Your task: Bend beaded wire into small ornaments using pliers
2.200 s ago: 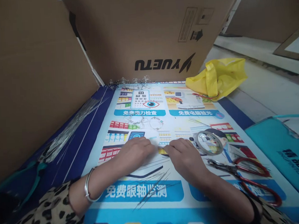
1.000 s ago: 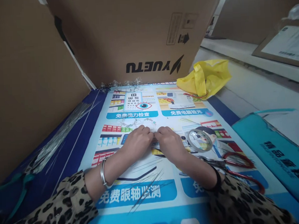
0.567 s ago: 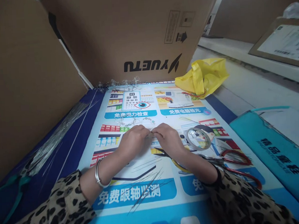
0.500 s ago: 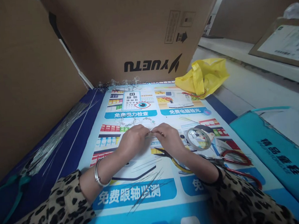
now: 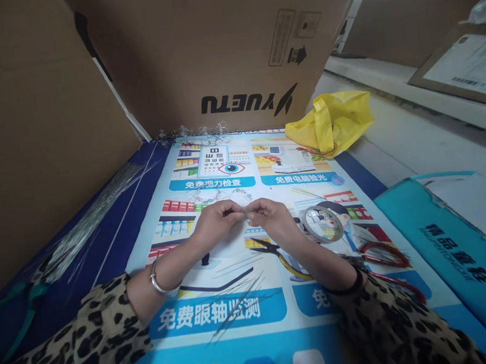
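My left hand (image 5: 216,221) and my right hand (image 5: 272,217) meet over the middle of the printed sheet, fingertips almost touching. Both are closed in a pinch on a thin beaded wire (image 5: 240,191), part of which loops out behind the fingers with small clear and pale green beads. The bit between the fingertips is mostly hidden. Under my right wrist lie pliers with yellow handles (image 5: 286,262), jaws apart. A roll of clear tape (image 5: 323,224) sits right of that hand. Loose cut wires (image 5: 241,304) are scattered nearer to me.
Cardboard walls (image 5: 220,53) stand behind and at left. Along the back lie tangled beaded wires (image 5: 199,132) and a yellow bag (image 5: 329,124). A wire bundle (image 5: 82,228) and green-handled cutters (image 5: 29,302) are at left; red-handled scissors (image 5: 387,255) and a teal bag (image 5: 441,242) at right.
Both hands stay together at nearly the same spot. The fingers have shifted slightly, the right thumb now lower and more visible. The camera view has moved a little.
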Demonstrator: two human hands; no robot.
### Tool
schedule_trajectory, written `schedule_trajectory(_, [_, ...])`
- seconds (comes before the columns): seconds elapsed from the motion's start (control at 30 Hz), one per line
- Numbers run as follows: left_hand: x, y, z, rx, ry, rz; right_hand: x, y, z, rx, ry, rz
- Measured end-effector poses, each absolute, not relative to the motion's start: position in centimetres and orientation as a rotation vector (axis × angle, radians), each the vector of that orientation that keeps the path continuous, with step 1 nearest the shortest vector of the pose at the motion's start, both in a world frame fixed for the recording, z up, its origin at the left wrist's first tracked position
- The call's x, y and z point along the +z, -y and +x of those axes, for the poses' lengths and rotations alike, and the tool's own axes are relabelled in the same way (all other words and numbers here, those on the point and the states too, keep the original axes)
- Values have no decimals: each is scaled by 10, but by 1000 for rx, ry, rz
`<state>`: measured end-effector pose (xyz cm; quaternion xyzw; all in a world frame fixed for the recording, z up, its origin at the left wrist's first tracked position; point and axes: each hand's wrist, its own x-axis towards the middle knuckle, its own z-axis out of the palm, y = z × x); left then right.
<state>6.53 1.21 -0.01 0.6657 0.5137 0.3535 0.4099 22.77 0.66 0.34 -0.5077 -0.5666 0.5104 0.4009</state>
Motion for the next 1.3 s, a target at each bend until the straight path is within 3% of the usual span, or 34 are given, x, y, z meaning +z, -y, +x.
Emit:
schedule_trajectory(1.0, [-6,-18,60,813,-1136,1566,-6,-6,225,1312,1415,-1255])
schedule_trajectory(1.17, [-5,-32,44,768,-1083,1431,3,-3,232,1195,1574,-1317])
schedule_trajectory(1.3, [-4,-43,32,833,-1138,1335,20,7,243,909,1860,-1412])
